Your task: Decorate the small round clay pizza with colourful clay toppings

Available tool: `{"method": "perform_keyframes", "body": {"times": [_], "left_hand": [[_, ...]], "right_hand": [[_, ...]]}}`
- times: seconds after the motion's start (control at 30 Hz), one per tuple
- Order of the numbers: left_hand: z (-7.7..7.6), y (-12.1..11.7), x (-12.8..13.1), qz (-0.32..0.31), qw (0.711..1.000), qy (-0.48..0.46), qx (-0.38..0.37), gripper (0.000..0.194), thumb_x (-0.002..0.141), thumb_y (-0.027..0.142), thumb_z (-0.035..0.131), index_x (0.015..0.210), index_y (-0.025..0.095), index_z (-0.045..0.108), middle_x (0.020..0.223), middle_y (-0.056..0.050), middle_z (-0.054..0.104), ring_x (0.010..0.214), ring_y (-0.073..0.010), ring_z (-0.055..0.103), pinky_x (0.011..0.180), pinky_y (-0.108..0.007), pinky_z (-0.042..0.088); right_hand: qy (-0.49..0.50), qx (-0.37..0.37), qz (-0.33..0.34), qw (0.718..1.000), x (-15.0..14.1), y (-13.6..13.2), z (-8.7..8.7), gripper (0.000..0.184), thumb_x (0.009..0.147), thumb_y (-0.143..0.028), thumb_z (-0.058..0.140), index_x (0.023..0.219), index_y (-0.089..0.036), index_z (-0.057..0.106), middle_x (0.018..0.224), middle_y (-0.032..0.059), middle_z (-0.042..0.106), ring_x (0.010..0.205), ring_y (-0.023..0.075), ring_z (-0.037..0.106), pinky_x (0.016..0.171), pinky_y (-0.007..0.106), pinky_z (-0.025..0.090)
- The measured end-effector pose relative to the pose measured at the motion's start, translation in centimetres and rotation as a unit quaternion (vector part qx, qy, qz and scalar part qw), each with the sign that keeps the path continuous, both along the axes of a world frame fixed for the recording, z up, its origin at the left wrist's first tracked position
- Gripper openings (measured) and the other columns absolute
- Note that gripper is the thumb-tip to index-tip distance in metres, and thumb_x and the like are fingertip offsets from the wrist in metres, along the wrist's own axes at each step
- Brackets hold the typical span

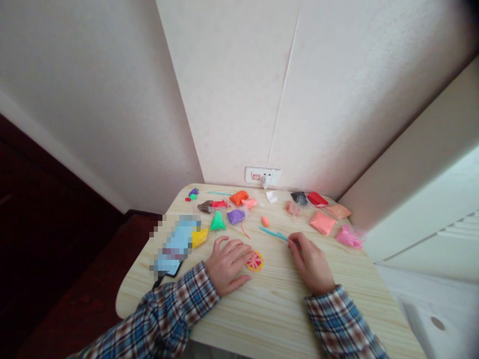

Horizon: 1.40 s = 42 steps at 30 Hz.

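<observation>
On the wooden table, my left hand (229, 267) lies palm down with its fingers apart. Its fingertips reach the left edge of a round clay disc (255, 261), which has a yellow rim and a pink and magenta pattern. My right hand (311, 262) is closed, thumb and fingers together around the near end of a thin light-blue modelling tool (274, 233). The tool points away to the left, over the tabletop. Beyond the disc are a small coral lump of clay (265, 221) and a thin coral strand (245, 230).
Several bags of coloured clay lie around, including green (217, 221), purple (236, 216), yellow (199, 238), coral (322, 223) and pink (349, 236). A blurred-out phone-like object (175, 249) is at the left. Behind the table, a wall socket (262, 176) holds a white plug.
</observation>
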<state>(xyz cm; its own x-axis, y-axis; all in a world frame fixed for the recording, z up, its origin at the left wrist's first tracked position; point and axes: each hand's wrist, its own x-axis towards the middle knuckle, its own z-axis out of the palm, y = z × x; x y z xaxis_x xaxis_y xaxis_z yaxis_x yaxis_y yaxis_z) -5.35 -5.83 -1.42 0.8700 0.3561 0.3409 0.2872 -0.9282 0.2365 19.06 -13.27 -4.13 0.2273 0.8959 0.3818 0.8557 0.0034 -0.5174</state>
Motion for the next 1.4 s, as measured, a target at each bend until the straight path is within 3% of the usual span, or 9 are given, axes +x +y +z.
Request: {"method": "perform_keyframes", "body": {"times": [0.27, 0.4, 0.67, 0.93, 1.1, 1.23, 1.4], "left_hand": [[-0.3, 0.2, 0.2, -0.009, 0.999, 0.048, 0.023, 0.049, 0.083, 0.047, 0.046, 0.127, 0.026, 0.047, 0.124, -0.011, 0.052, 0.113, -0.0298, 0.042, 0.096, -0.053, 0.02], [-0.3, 0.0, 0.3, -0.016, 0.996, 0.074, 0.035, 0.048, 0.085, 0.045, 0.046, 0.127, 0.021, 0.045, 0.123, -0.01, 0.055, 0.113, -0.0266, 0.043, 0.099, -0.052, 0.019], [0.2, -0.3, 0.8, -0.028, 0.995, 0.082, 0.058, 0.045, 0.088, 0.04, 0.045, 0.126, 0.016, 0.044, 0.122, -0.008, 0.057, 0.112, -0.0223, 0.047, 0.1, -0.048, 0.021], [0.1, -0.3, 0.8, -0.033, 0.993, 0.092, 0.071, 0.042, 0.088, 0.038, 0.047, 0.126, 0.018, 0.045, 0.125, -0.008, 0.056, 0.115, -0.0224, 0.045, 0.099, -0.047, 0.023], [0.0, -0.3, 0.8, -0.038, 0.991, 0.097, 0.08, 0.042, 0.089, 0.037, 0.044, 0.126, 0.018, 0.045, 0.126, -0.009, 0.055, 0.116, -0.0226, 0.045, 0.098, -0.046, 0.024], [-0.1, -0.3, 0.8, -0.032, 0.991, 0.099, 0.086, 0.041, 0.089, 0.037, 0.045, 0.126, 0.019, 0.046, 0.126, -0.008, 0.056, 0.115, -0.0225, 0.046, 0.097, -0.045, 0.024], [-0.1, -0.3, 0.9, -0.036, 0.994, 0.077, 0.073, 0.037, 0.091, 0.034, 0.042, 0.125, 0.02, 0.046, 0.126, -0.004, 0.057, 0.111, -0.0189, 0.048, 0.095, -0.045, 0.023]], "right_hand": [[-0.073, 0.017, 0.089, 0.993, -1.6, -2.2, 0.2, 0.016, 0.09, -0.022, 0.04, 0.097, -0.019, 0.054, 0.082, 0.004, 0.064, 0.072, 0.0161, 0.058, 0.069, 0.03, 0.04], [-0.103, -0.005, 0.124, 0.987, -1.9, -2.2, 0.8, 0.021, 0.09, -0.02, 0.041, 0.107, -0.018, 0.054, 0.079, 0.0036, 0.063, 0.074, 0.0158, 0.058, 0.073, 0.03, 0.038], [-0.096, -0.013, 0.117, 0.988, -2.0, -2.1, 0.8, 0.024, 0.091, -0.024, 0.041, 0.109, -0.016, 0.055, 0.074, 0.0023, 0.061, 0.073, 0.0153, 0.057, 0.076, 0.032, 0.037], [-0.101, -0.001, 0.134, 0.986, -2.3, -2.3, 1.0, 0.042, 0.088, -0.014, 0.037, 0.13, -0.015, 0.041, 0.095, 0.0078, 0.064, 0.083, 0.0182, 0.057, 0.081, 0.035, 0.037], [-0.096, -0.022, 0.11, 0.989, -2.5, -2.1, 0.9, 0.032, 0.086, -0.014, 0.038, 0.115, -0.015, 0.051, 0.096, 0.0083, 0.064, 0.09, 0.02, 0.056, 0.078, 0.034, 0.037], [-0.085, -0.039, 0.097, 0.991, -3.0, -1.9, 0.9, 0.016, 0.089, -0.02, 0.042, 0.095, -0.017, 0.057, 0.082, 0.0043, 0.063, 0.078, 0.0179, 0.057, 0.075, 0.032, 0.035], [-0.076, -0.034, 0.123, 0.989, -3.2, -1.9, 1.2, 0.016, 0.092, -0.024, 0.043, 0.086, -0.018, 0.056, 0.073, 0.0014, 0.061, 0.069, 0.0148, 0.054, 0.07, 0.029, 0.034]]}}
